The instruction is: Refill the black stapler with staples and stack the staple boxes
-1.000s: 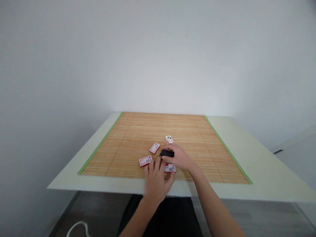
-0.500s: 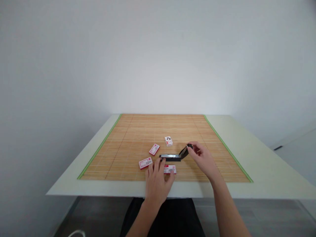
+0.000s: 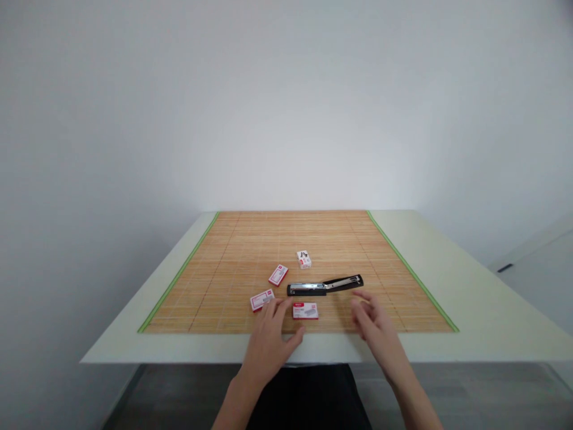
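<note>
A black stapler (image 3: 308,289) lies unfolded on the bamboo mat, its top arm (image 3: 344,283) swung far back to the right and its metal magazine showing. My left hand (image 3: 268,338), fingers apart and holding nothing, is left of a red-and-white staple box (image 3: 305,310). Its fingertips come close to a second staple box (image 3: 262,300) and partly cover that one's near corner. My right hand (image 3: 376,319) is below the stapler's arm, apart from it, with curled, slightly blurred fingers and nothing visible in them.
Another red-and-white box (image 3: 278,275) lies left of the stapler. A small white box (image 3: 304,259) with a dark picture stands behind it. The bamboo mat (image 3: 250,233) has green edges and covers much of the white table (image 3: 447,275). A wall rises behind.
The stapler's raised arm has swung down to the right, and my right hand has let go and drawn back toward me. My left hand has moved off the stapler, down and left.
</note>
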`<state>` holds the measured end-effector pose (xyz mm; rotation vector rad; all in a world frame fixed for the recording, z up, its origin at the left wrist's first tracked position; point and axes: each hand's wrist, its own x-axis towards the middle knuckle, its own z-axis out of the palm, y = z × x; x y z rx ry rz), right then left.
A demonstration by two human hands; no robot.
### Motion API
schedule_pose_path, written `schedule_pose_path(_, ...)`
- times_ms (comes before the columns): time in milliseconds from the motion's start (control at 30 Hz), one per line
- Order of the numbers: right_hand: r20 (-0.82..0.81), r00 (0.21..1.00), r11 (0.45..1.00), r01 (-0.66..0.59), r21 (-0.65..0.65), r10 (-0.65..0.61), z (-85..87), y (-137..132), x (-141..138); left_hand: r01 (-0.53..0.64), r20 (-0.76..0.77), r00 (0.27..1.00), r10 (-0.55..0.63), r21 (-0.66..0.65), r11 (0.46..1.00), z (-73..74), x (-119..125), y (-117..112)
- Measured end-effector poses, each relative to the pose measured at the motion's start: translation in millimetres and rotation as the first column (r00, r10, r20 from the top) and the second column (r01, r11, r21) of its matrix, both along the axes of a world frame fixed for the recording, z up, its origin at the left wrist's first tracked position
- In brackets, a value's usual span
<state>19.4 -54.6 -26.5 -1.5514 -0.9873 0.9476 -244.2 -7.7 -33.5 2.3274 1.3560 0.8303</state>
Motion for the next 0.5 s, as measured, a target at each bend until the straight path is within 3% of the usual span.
schedule_pose_path(67, -0.168, 0.962, 0.971, -0.228, -0.073, 0.213, -1.2, -3.8, -23.5, 0.065, -0.029, 0.997, -0.066, -0.026, 0.998, -0.5, -4.4, 7.5)
schedule_pose_path(167, -0.329, 0.87, 0.897, -0.425, -0.124, 0.367, 1.6, -3.1, -47.0, 0.099, -0.048, 0.994, -0.101, -0.044, 0.994, -0.6, -3.9, 18.0)
schedule_pose_path(500, -0.464, 0.846, 0.887, -0.401, -0.23, 0.263, 14.9, -3.2, -41.6, 0.131, -0.014, 0.991, -0.132, -0.048, 0.99, 2.0, 6.0, 24.4)
